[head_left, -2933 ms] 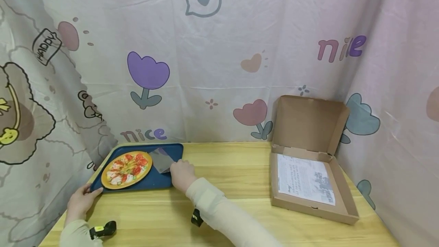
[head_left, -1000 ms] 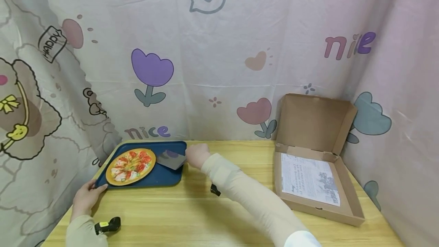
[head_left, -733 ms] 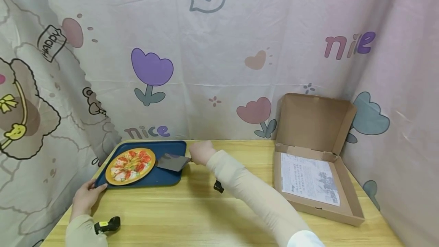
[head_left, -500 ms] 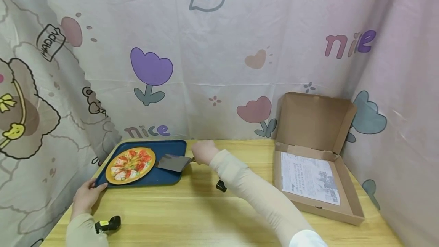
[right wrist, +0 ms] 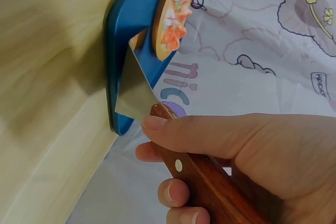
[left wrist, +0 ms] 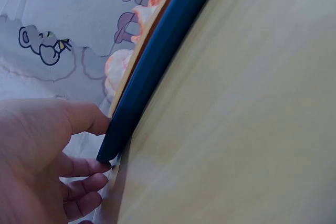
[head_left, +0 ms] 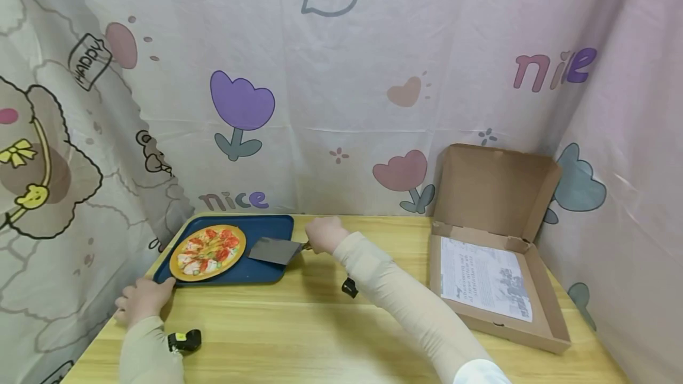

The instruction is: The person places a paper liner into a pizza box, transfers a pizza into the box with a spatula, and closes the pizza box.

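Note:
My right hand (head_left: 326,235) grips the brown wooden handle (right wrist: 202,182) of a spatula with a broad flat metal blade (head_left: 274,250). In the head view the blade lies over the right part of a blue tray (head_left: 258,278), its front edge close to a pizza (head_left: 208,252) and apart from it. The pizza, with red and white toppings on a yellow-orange base, sits on the tray's left part. At the tray's near left corner is my left hand (head_left: 145,301); in the left wrist view its thumb and forefinger pinch that corner (left wrist: 116,139).
On the right of the wooden table (head_left: 299,336) stands an open cardboard box (head_left: 552,325) with its lid up. A printed paper sheet (head_left: 482,274) lies inside it. Behind the table hangs a patterned curtain (head_left: 341,76).
The right hand has drawn the spatula rightward, away from the pizza, with more of its blade showing. Just now the left hand's fingers have spread at the tray corner. The view has shifted slightly.

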Available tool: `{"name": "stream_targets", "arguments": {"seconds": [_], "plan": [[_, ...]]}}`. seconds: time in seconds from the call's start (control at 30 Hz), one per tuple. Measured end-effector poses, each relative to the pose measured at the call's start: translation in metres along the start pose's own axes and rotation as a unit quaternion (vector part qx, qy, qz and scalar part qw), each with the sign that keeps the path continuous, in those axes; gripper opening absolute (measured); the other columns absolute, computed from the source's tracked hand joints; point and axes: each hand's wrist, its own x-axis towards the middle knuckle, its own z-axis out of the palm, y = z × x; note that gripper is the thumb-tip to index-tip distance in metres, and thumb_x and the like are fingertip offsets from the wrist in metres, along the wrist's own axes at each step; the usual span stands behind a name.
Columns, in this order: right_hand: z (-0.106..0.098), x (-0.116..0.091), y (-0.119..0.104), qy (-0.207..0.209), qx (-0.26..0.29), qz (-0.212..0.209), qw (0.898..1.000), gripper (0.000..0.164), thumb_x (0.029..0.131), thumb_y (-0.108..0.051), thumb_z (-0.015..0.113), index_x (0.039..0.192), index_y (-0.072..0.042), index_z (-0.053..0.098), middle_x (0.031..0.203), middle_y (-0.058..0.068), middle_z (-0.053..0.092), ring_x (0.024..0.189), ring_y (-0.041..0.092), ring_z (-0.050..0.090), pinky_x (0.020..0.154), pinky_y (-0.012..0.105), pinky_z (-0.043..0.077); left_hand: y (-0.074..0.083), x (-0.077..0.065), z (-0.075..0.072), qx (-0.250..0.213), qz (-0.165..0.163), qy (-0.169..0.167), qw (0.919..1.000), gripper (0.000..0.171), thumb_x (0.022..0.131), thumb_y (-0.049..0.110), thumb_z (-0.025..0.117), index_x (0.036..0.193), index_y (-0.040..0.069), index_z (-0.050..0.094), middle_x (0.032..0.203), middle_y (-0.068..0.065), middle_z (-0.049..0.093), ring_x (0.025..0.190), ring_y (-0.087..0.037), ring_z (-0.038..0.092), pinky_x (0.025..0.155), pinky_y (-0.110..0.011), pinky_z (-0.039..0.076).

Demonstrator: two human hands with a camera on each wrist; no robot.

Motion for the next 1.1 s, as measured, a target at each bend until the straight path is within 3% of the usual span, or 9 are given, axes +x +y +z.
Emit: {"name": "stream_targets", "arguments": {"seconds": [0.17, 0.5, 0.7, 1.1], "plan": [[-0.002, -0.001, 0.003, 0.004, -0.019, -0.005, 1.000, 0.008, 0.079, -0.014, 0.069, 0.075, -0.020, 0.065, 0.074, -0.006, 0.058, 0.062, 0.010, 0.047, 0.058, 0.032, 0.052, 0.003, 0.000, 0.002, -0.017, -0.018, -0.011, 0.9996, 0.087, 0.097, 0.051, 0.036, 0.138, -0.024, 0.014, 0.132, -0.052, 0.012, 0.124, -0.067, 0.009, 0.099, -0.074, 0.016], [-0.004, -0.003, 0.001, -0.001, -0.014, -0.015, 1.000, 0.014, 0.079, -0.013, 0.070, 0.071, -0.019, 0.060, 0.072, -0.006, 0.055, 0.061, 0.010, 0.045, 0.053, 0.029, 0.045, 0.001, 0.008, 0.006, -0.055, -0.035, -0.017, 0.9977, 0.093, 0.096, 0.053, 0.037, 0.142, -0.021, 0.005, 0.140, -0.052, -0.004, 0.131, -0.068, -0.008, 0.100, -0.081, 0.003], [-0.010, -0.005, -0.006, -0.015, -0.012, -0.024, 1.000, 0.027, 0.083, -0.013, 0.067, 0.064, -0.019, 0.050, 0.069, -0.005, 0.046, 0.059, 0.010, 0.037, 0.049, 0.028, 0.035, -0.007, 0.013, 0.009, -0.073, -0.031, -0.015, 0.9967, 0.092, 0.096, 0.053, 0.040, 0.143, -0.019, 0.007, 0.140, -0.051, -0.002, 0.132, -0.068, -0.009, 0.099, -0.082, 0.001], [-0.003, -0.005, -0.025, -0.006, -0.005, -0.029, 1.000, 0.022, 0.082, -0.019, 0.072, 0.065, -0.020, 0.057, 0.069, -0.006, 0.049, 0.058, 0.010, 0.040, 0.049, 0.028, 0.041, -0.005, 0.010, 0.006, -0.087, -0.033, -0.021, 0.9954, 0.086, 0.096, 0.049, 0.042, 0.141, -0.018, 0.011, 0.138, -0.051, 0.002, 0.131, -0.068, -0.008, 0.098, -0.082, 0.000]]}}
